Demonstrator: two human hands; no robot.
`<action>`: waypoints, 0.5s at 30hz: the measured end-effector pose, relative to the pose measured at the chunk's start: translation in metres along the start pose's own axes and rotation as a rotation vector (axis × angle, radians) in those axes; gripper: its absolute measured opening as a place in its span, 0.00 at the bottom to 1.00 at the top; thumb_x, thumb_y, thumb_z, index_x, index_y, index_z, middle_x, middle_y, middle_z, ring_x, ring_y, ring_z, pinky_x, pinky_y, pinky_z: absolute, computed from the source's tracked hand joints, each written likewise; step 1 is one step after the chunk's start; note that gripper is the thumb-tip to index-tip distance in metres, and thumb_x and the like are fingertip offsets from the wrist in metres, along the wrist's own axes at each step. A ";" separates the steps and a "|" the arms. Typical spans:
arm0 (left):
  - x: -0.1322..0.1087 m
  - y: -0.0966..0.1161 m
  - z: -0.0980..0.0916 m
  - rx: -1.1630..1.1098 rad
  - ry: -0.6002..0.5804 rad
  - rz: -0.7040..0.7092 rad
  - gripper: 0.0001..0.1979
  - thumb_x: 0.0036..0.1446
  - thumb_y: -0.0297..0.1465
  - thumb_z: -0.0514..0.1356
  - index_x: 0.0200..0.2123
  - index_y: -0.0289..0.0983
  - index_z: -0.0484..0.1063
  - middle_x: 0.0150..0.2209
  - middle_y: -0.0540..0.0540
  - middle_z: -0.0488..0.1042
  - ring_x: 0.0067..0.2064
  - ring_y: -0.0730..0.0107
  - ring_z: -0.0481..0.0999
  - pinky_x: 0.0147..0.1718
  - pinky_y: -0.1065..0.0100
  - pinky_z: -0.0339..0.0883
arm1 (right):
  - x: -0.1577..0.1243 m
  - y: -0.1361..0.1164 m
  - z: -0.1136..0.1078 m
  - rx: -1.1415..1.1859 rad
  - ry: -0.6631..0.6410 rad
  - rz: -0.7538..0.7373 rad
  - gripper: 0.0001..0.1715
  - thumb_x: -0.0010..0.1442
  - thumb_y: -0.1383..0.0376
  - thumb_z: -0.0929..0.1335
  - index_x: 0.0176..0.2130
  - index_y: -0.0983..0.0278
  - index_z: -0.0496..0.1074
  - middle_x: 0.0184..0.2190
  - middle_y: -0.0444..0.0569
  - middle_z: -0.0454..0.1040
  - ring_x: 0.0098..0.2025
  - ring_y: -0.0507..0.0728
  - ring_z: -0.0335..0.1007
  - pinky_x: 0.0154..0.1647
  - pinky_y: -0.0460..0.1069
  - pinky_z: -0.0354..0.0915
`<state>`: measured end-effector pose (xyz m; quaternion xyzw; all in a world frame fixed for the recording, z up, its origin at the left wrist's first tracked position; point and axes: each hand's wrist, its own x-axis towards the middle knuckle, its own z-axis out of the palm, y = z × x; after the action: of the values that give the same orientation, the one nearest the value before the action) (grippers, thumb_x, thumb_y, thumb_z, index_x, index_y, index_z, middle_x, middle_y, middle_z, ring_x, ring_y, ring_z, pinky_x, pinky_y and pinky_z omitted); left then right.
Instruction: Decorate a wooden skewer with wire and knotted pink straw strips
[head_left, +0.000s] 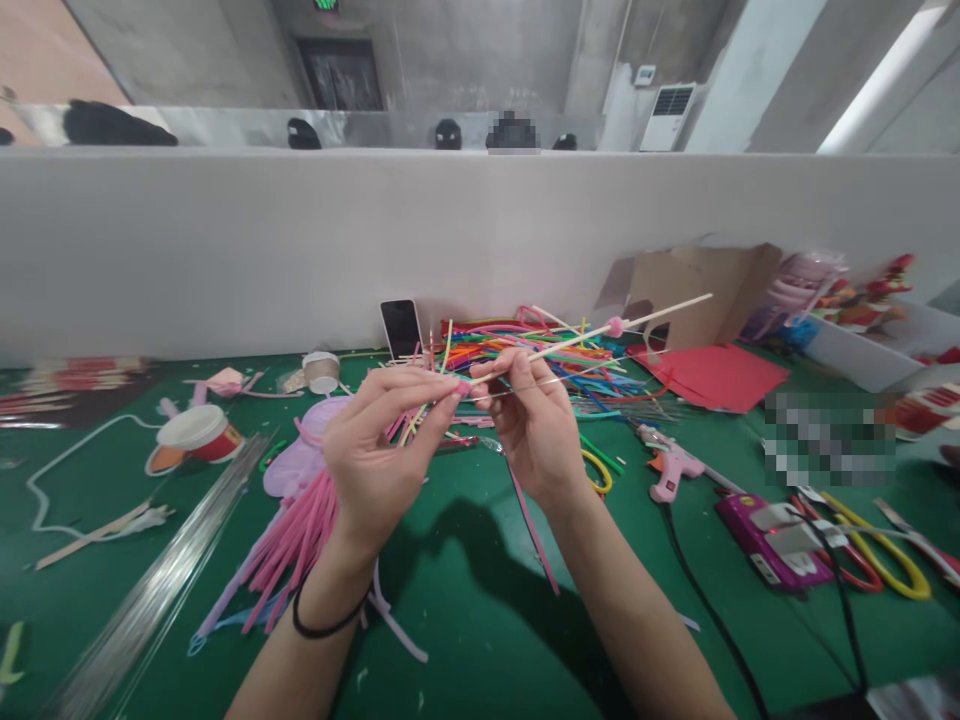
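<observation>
In front of me, above the table, my right hand point(529, 425) is closed around a thin wooden stick point(671, 309). A pink fuzzy wrap point(615, 327) sits partway along that stick, which slants up to the right. A thin wire runs alongside it through the right fingers. My left hand point(386, 445) pinches a small pink piece point(463, 388) at the stick's near end, fingertips close to the right hand's. How the piece joins the stick is hidden by the fingers. Pink pipe cleaners point(304, 545) lie below the left hand.
Behind the hands are a heap of coloured pipe cleaners point(592, 365) and a phone point(401, 330). A glue gun point(673, 465), a purple power strip point(772, 540) and yellow-handled scissors point(892, 560) lie right. Wire bundles point(172, 570) and a paper cup point(201, 435) are left.
</observation>
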<state>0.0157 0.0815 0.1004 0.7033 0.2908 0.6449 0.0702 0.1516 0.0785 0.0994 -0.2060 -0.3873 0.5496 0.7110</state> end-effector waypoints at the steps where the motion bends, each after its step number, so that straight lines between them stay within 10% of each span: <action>1: 0.000 0.000 0.000 -0.002 0.004 -0.003 0.11 0.54 0.23 0.67 0.38 0.44 0.80 0.36 0.49 0.80 0.40 0.66 0.79 0.43 0.60 0.74 | 0.000 0.000 0.000 0.007 -0.004 -0.002 0.11 0.66 0.59 0.66 0.32 0.61 0.72 0.31 0.43 0.79 0.27 0.47 0.73 0.33 0.41 0.72; 10: -0.002 -0.006 0.004 -0.065 0.047 -0.173 0.06 0.55 0.27 0.66 0.37 0.42 0.80 0.36 0.48 0.81 0.41 0.65 0.79 0.46 0.59 0.73 | 0.002 0.002 -0.002 -0.121 -0.008 -0.024 0.12 0.65 0.56 0.67 0.35 0.61 0.73 0.34 0.45 0.79 0.37 0.51 0.77 0.40 0.47 0.75; 15: -0.001 -0.012 0.007 -0.250 -0.126 -0.420 0.15 0.52 0.34 0.69 0.44 0.41 0.79 0.46 0.43 0.81 0.50 0.58 0.79 0.53 0.56 0.71 | 0.006 -0.003 -0.009 -0.142 0.049 -0.005 0.14 0.62 0.54 0.69 0.36 0.61 0.74 0.31 0.43 0.78 0.32 0.50 0.77 0.36 0.45 0.75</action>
<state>0.0186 0.0928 0.0929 0.6521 0.3433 0.6022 0.3070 0.1610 0.0846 0.0986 -0.2683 -0.4082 0.5137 0.7054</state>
